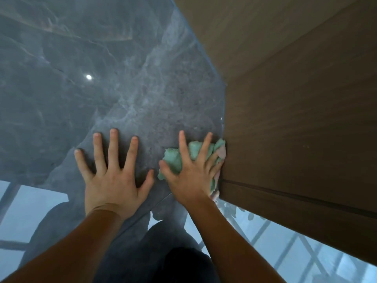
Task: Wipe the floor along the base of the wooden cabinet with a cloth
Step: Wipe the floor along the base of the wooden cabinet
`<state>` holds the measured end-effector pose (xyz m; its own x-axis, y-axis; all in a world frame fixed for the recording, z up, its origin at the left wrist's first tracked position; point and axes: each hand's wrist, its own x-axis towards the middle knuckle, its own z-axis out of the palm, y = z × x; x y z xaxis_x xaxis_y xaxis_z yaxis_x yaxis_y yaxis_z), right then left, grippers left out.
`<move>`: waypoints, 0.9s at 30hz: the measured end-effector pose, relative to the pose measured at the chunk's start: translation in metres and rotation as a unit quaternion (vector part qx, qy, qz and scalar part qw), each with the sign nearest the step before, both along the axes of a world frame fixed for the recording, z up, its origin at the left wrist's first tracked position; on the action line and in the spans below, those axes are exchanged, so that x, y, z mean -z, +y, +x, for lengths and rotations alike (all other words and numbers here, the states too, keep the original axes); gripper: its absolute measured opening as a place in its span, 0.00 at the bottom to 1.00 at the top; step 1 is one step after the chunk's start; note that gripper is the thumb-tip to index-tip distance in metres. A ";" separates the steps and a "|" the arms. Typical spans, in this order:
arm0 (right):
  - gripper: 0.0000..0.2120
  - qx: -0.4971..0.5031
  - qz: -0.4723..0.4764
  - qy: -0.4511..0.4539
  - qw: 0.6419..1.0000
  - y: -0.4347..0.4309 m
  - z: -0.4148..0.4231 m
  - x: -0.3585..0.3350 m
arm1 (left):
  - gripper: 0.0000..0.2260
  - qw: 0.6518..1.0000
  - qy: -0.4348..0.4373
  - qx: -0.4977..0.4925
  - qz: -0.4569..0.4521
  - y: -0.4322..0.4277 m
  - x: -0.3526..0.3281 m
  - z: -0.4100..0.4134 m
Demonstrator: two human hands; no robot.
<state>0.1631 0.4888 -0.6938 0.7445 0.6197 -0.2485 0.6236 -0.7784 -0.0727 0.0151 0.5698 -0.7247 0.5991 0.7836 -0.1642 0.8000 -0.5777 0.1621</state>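
The right hand [191, 170] presses flat, fingers spread, on a crumpled green cloth [175, 160] jammed against the foot of the wooden cabinet [295, 129]. The left hand [114, 172] lies open and empty on the glossy grey stone floor [102, 78], propping the person. On so slick a surface, that bracing palm might slide, or knuckles scrape the cabinet edge.
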 end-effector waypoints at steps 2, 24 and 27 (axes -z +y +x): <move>0.38 -0.004 0.000 -0.015 1.000 0.023 0.016 0.014 | 0.38 1.000 -0.003 0.000 0.004 -0.001 0.003 0.000; 0.39 -0.120 0.050 -0.041 0.991 0.104 0.102 0.020 | 0.37 1.000 0.003 -0.002 0.020 -0.001 0.003 -0.001; 0.38 -0.173 0.067 -0.033 0.982 0.178 0.128 0.021 | 0.37 0.999 -0.013 -0.001 0.041 -0.002 0.005 -0.002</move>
